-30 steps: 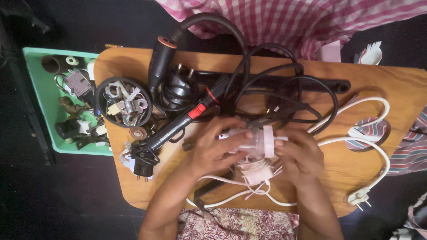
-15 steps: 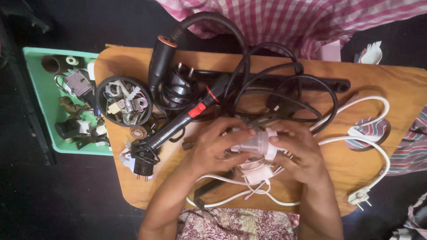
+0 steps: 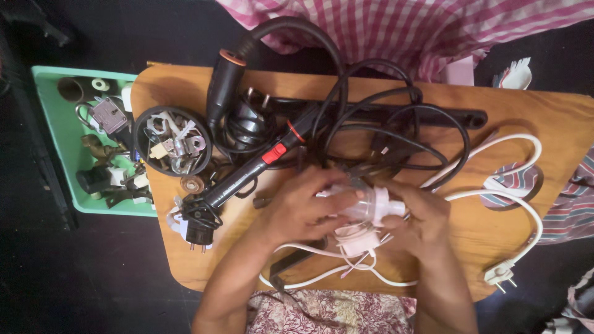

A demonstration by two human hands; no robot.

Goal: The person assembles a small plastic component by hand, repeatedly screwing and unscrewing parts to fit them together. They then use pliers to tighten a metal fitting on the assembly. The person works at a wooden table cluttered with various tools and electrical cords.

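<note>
Both my hands meet over the front middle of a wooden table (image 3: 557,124). My left hand (image 3: 303,207) and my right hand (image 3: 417,219) together grip a small white and clear plastic electrical fitting (image 3: 371,207), held just above the tabletop. A white cord (image 3: 526,204) runs from under the fitting out to the right and ends in a white plug (image 3: 501,272). My fingers hide most of the fitting's shape.
A tangle of black cables (image 3: 383,130) and a black tool with a red switch (image 3: 260,164) lie behind my hands. A black round bowl of small parts (image 3: 173,142) sits left, beside a green tray (image 3: 49,136) of hardware. A person in checked cloth (image 3: 402,31) is opposite.
My right hand has come up from below and closed on the fitting beside my left hand. The fitting has turned slightly between my fingers.
</note>
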